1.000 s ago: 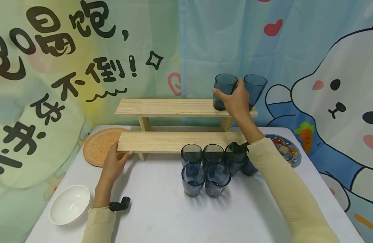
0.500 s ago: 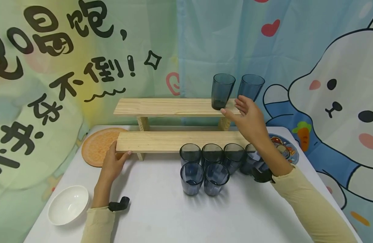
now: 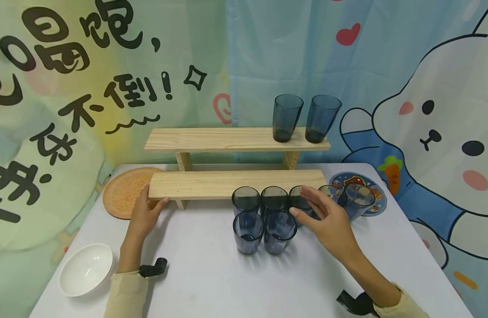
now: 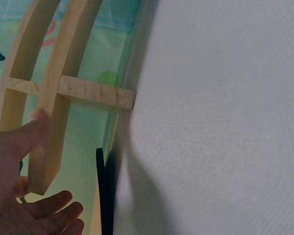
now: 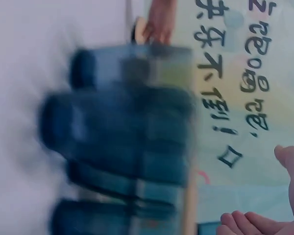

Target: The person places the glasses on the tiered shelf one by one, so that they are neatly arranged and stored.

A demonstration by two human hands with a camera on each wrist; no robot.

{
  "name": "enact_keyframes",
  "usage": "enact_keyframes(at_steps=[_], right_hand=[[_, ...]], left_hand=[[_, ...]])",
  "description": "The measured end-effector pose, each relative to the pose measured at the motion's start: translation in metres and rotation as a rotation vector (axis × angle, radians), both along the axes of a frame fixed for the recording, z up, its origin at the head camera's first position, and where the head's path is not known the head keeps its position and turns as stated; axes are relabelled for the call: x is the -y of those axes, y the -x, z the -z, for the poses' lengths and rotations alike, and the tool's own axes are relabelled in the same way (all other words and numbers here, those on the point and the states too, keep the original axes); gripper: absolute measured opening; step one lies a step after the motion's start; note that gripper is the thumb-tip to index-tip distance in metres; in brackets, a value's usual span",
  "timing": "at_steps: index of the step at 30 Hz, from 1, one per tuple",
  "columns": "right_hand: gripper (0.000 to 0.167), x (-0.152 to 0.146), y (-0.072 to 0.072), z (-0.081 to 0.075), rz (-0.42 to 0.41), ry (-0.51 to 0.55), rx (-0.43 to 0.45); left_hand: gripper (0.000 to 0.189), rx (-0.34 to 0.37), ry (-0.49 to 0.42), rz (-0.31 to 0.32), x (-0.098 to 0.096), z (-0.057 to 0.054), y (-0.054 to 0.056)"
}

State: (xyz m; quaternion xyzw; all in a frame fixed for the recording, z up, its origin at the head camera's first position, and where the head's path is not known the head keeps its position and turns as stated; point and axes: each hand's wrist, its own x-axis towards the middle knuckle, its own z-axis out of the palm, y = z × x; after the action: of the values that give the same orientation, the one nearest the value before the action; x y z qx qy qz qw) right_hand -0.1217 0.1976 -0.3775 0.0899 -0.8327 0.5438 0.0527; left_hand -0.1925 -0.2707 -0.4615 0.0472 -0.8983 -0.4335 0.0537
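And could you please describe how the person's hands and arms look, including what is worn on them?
The left hand and right hand are bare, without gloves. The left sleeve and right sleeve are plain pale yellow. Each wrist area carries a small black device, one left, one right; no markings are readable.

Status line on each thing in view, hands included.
Upper shelf: standing on its legs
Shelf glasses: two, both upright on it
Lower shelf: standing, left end held
Table glasses: upright, some partly hidden by a hand
Left hand: gripping the lower shelf's end
Right hand: fingers loosely bent, holding nothing
White bowl: right side up
Orange mat: lying flat
Patterned mat: flat, partly hidden by a glass
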Motion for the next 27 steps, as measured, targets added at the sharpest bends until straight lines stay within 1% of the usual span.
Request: enact_keyframes(at_steps=[3, 5, 8, 11, 17, 21, 27], right_hand=[[0.079, 0.007, -0.01, 0.019, -0.016, 0.011, 0.046], [0.082, 0.01, -0.015, 0.03, -0.011, 0.001, 0.057], [0.086, 0.015, -0.019, 0.044, -0.001, -0.01, 0.061], [0.09, 0.019, -0.021, 0.055, 0.008, -0.021, 0.074], [0.093, 0.025, -0.022, 0.066, 0.031, -0.063, 0.111], [0.091, 0.027, -0.02, 0.072, 0.037, -0.071, 0.097], [0.086, 0.028, -0.018, 0.082, 0.039, -0.05, 0.063]], left_hand=[[0.083, -0.004, 0.001, -0.001, 0.0, 0.0, 0.0], [0.083, 0.001, 0.0, -0.003, 0.0, 0.0, 0.0], [0.085, 0.012, -0.002, -0.006, 0.0, 0.0, 0.0], [0.086, 0.017, -0.005, -0.005, 0.0, 0.001, 0.001], [0.086, 0.013, -0.008, -0.003, 0.001, 0.001, 0.001], [0.086, 0.015, -0.006, -0.004, 0.002, 0.0, 0.001], [0.085, 0.004, -0.013, -0.003, 0.002, 0.0, 0.0]])
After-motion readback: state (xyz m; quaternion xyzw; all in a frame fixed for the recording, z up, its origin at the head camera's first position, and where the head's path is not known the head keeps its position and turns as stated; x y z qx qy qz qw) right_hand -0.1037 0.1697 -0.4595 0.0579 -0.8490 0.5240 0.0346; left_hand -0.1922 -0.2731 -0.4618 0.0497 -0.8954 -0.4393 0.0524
